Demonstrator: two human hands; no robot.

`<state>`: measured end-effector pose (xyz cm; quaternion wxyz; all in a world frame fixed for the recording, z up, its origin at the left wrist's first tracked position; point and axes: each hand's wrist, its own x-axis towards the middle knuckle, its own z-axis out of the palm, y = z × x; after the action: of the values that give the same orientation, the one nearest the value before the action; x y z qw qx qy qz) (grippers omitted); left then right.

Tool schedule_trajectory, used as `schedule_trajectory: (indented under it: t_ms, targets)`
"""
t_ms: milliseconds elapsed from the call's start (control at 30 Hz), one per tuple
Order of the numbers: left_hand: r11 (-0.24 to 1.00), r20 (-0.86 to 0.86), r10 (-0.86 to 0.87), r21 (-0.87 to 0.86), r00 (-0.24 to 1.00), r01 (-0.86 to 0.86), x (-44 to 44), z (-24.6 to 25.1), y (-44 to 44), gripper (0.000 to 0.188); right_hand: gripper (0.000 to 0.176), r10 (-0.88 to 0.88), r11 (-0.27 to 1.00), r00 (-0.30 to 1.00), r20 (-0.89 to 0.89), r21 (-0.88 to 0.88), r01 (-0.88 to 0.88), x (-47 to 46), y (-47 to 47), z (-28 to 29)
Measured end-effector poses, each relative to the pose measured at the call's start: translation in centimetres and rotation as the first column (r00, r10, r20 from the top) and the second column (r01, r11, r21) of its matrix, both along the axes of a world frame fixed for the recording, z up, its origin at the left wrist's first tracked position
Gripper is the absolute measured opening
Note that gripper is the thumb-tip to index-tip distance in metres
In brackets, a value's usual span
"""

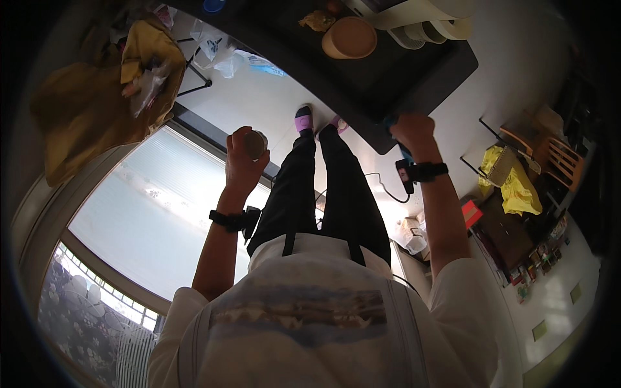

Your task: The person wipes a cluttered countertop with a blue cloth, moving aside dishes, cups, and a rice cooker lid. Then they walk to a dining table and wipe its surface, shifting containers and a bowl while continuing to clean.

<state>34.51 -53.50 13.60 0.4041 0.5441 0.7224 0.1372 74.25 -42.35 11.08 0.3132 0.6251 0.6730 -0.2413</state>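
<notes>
My left hand is raised over the floor, its fingers around a small round jar or cup, whose contents I cannot make out. At the near corner of the dark table, my right hand is closed on a blue item, perhaps a cloth, mostly hidden by the fingers. Both wrists wear black straps with small devices. On the table stand a pinkish-tan round container and a crumpled brownish piece beside it.
White containers and a paper-like roll stand near the table's far end. A mustard cloth hangs at left above plastic bags. At right are a wooden chair and a yellow bag. A cable runs near my legs.
</notes>
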Motion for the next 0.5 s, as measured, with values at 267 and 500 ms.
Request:
schedule_trajectory:
  t_ms: [267, 500]
  targets:
    - [0.999, 0.058, 0.027, -0.020, 0.998, -0.026, 0.5, 0.1, 0.1, 0.071, 0.042, 0.253, 0.886, 0.937, -0.239, 0.446, -0.126, -5.8, 0.2, -5.0]
    - [1.000, -0.008, 0.007, -0.029, 1.000, -0.008, -0.5, -0.4, -0.9, 0.072, 0.022, 0.164, 0.986, 0.983, -0.088, 0.026, -0.162, -1.1, -1.0, -1.7]
